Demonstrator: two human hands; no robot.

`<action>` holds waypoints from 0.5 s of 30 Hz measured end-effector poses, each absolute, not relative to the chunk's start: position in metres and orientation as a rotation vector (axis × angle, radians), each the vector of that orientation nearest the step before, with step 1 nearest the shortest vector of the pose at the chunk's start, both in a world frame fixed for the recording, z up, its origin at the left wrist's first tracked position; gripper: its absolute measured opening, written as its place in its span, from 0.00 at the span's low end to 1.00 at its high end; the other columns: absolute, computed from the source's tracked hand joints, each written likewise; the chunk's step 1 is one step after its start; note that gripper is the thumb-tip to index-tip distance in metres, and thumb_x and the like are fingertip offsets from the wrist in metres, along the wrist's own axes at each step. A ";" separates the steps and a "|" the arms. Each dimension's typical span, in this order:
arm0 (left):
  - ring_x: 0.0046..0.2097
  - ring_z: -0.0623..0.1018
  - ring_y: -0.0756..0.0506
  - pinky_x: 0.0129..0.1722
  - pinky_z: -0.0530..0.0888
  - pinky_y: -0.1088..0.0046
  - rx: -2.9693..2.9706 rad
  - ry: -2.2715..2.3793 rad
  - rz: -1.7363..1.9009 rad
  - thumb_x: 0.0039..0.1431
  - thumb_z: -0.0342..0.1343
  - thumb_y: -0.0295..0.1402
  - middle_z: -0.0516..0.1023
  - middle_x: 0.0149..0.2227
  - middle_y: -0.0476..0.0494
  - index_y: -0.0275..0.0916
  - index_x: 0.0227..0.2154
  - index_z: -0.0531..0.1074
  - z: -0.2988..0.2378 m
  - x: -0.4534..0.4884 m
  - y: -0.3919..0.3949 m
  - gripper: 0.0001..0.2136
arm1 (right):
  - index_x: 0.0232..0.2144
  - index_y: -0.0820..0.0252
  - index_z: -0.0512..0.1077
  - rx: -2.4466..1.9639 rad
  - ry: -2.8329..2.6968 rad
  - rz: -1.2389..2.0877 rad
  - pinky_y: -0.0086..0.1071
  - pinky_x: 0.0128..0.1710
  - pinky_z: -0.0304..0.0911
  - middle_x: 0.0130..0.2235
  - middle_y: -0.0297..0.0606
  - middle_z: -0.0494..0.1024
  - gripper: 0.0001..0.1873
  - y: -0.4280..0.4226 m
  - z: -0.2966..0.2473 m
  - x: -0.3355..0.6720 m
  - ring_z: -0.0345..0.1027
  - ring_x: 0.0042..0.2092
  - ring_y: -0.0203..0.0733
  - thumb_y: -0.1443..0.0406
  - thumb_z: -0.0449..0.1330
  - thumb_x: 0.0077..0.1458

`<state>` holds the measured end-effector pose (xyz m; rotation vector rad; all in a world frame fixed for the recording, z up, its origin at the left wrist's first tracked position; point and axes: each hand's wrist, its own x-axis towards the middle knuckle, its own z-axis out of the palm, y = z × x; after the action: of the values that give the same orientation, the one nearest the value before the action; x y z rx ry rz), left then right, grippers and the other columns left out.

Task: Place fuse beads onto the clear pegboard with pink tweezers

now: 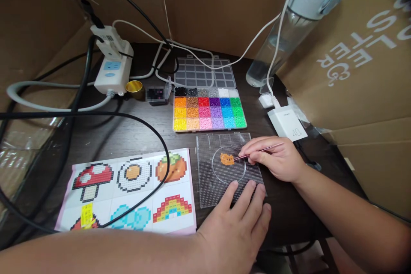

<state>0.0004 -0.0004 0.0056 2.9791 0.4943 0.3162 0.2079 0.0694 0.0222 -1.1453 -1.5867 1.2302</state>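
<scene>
A clear square pegboard [212,188] lies on the dark table, with a small patch of orange beads [227,159] inside a clear ring near its middle. My right hand [278,160] is closed on thin pink tweezers [257,151], and their tip touches the right edge of the orange beads. My left hand [242,216] rests flat with its fingers spread on the pegboard's near right corner. Just behind the pegboard stands an open bead box [209,109] with compartments of many colours.
A pattern sheet [128,190] of pixel pictures lies left of the pegboard, and a black cable [141,122] loops over it. A power strip [111,62], a gold cap [134,87], a white charger [287,123] and a clear bottle [289,25] stand behind. Cardboard walls surround the table.
</scene>
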 end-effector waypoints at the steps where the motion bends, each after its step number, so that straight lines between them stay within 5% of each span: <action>1: 0.67 0.58 0.31 0.62 0.50 0.48 2.982 0.495 0.317 0.64 0.49 0.44 0.60 0.67 0.31 0.35 0.62 0.64 0.005 0.000 0.000 0.27 | 0.34 0.58 0.83 -1.156 -1.588 1.230 0.29 0.26 0.71 0.37 0.44 0.83 0.07 0.069 0.022 0.208 0.74 0.30 0.37 0.63 0.64 0.58; 15: 0.67 0.58 0.31 0.62 0.50 0.47 2.978 0.500 0.329 0.64 0.49 0.43 0.59 0.67 0.31 0.35 0.62 0.64 0.003 0.000 0.001 0.27 | 0.33 0.57 0.83 -1.171 -1.568 1.237 0.29 0.25 0.71 0.36 0.43 0.83 0.07 0.070 0.023 0.207 0.74 0.28 0.36 0.63 0.64 0.58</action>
<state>0.0003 0.0012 0.0032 2.9778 0.5004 0.3291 0.2073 0.0698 0.0235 -1.1707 -1.5685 1.2374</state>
